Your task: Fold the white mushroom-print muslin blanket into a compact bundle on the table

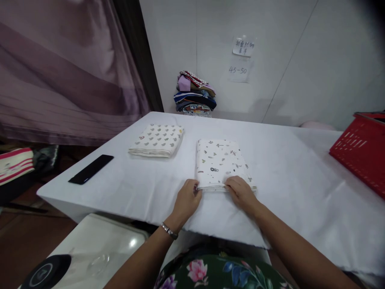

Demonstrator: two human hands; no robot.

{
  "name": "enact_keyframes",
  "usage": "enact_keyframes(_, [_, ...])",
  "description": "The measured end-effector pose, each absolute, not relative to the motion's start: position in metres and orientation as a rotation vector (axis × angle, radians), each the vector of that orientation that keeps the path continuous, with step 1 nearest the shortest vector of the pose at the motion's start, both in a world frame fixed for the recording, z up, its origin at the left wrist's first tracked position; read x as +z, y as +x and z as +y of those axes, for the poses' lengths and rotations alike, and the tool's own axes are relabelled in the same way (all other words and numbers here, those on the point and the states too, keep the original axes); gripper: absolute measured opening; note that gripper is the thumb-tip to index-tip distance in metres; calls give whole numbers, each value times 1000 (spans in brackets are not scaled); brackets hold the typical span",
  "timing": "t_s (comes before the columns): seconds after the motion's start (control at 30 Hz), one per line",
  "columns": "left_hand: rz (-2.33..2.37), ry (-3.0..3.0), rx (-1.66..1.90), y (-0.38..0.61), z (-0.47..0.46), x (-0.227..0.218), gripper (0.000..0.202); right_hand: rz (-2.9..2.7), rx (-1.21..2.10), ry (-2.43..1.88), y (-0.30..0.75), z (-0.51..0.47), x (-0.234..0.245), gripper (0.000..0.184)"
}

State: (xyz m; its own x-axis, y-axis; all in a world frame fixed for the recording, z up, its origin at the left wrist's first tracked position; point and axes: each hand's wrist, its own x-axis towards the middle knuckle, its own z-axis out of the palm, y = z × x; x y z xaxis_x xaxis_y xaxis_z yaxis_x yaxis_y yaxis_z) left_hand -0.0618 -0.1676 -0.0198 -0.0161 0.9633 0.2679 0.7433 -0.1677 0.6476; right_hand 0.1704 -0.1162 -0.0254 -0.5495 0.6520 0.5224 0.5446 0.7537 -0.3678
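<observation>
A folded white cloth with small dark prints (219,160) lies on the white table (285,172) right in front of me. My left hand (188,197) grips its near left corner, fingers curled round the edge. My right hand (240,192) rests on its near edge, fingers bent down onto the fabric. A second folded cloth with grey heart prints (158,139) lies further left, apart from both hands.
A black phone (90,169) lies near the table's left edge. A pile of coloured folded fabrics (195,94) sits at the far edge by the wall. A red plastic basket (363,150) stands at the right. A purple curtain hangs at the left.
</observation>
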Motion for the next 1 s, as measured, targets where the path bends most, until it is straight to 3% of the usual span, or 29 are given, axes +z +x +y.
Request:
enact_keyframes(0.3, [1834, 2012, 934, -58, -168, -18, 17, -2268, 195, -902, 171, -121, -24, 19])
enact_keyframes(0.47, [1828, 2268, 968, -58, -171, -18, 34, -2303, 85, -862, 173, -122, -24, 21])
enact_keyframes(0.87, [1612, 2515, 834, -65, -158, -16, 25, -2222, -25, -1074, 238, -124, -27, 28])
enact_keyframes(1.0, [1576, 2546, 892, -65, -156, -14, 24, -2071, 101, -1215, 251, -126, -28, 24])
